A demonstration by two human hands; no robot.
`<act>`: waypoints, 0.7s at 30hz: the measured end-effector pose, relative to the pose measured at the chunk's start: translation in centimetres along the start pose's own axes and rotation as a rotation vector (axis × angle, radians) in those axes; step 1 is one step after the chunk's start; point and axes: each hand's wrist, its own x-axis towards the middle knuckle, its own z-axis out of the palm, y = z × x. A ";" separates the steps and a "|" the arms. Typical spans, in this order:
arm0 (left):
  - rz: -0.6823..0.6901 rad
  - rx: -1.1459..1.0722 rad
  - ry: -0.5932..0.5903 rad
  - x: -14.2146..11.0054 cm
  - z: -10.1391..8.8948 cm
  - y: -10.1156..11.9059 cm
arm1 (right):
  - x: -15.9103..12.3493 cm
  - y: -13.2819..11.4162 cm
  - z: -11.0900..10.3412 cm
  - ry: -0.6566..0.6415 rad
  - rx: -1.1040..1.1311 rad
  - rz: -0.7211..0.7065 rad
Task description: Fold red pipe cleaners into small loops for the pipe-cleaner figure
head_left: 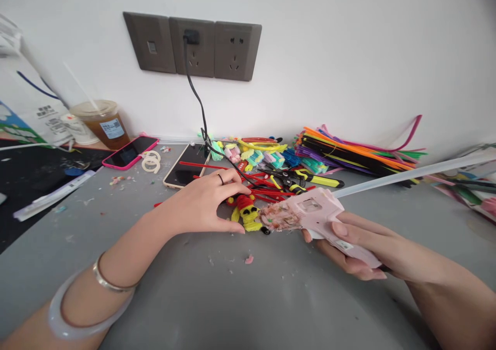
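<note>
Our right fingers (354, 232) grip the glue gun (318, 210); left fingers (233, 188) curl round the yellow figure (250, 219), hold unclear — let's brace it, gun steady.

And here's the right hand (358, 246) wrapped round a pink glue gun (318, 215), a long clear glue stick (403, 177) jutting from its back, its crusted front end right at a small yellow-and-red figure (248, 213)! The left hand (209, 202) curves about the figure's other side, on the grey surface (217, 298), with pliers (289, 178) and red stems (267, 192) lying just behind.
</note>
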 end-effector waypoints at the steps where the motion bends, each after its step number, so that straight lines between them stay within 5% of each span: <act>1: -0.001 0.002 -0.007 0.0 0.0 0.0 | 0.0 0.0 0.0 -0.004 0.002 0.000; 21: -0.034 -0.012 -0.057 0.0 0.1 -0.2 | 0.2 -0.4 0.3 -0.051 0.030 -0.088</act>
